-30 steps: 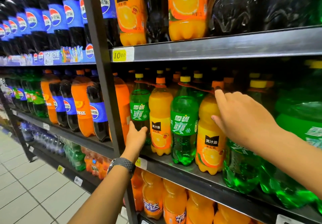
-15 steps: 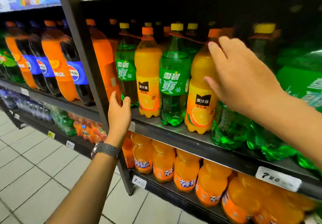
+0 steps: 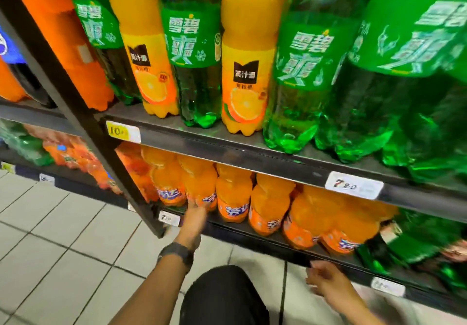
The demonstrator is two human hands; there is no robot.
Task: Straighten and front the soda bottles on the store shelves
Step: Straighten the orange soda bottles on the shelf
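On the low shelf (image 3: 255, 235) stands a row of several orange soda bottles (image 3: 233, 198) with blue-lettered labels. My left hand (image 3: 195, 214), a watch on its wrist, reaches up to the second bottle from the left (image 3: 202, 185), its blurred fingers touching the bottle's base. My right hand (image 3: 326, 278) hovers just below the shelf's front edge, fingers loosely extended and holding nothing. On the shelf above (image 3: 227, 147) stand green soda bottles (image 3: 192, 46) and yellow orange-juice bottles (image 3: 246, 72), labels facing out.
A dark slanted upright post (image 3: 75, 102) divides this bay from the one on the left. Price tags (image 3: 353, 185) sit on the shelf edges. My dark-clad knee (image 3: 222, 297) is low between my arms, above a pale tiled floor (image 3: 63, 249).
The view has dropped from the middle shelf to the low one. My left hand left the post and went to an orange bottle. My right hand came off the juice bottle and moved down.
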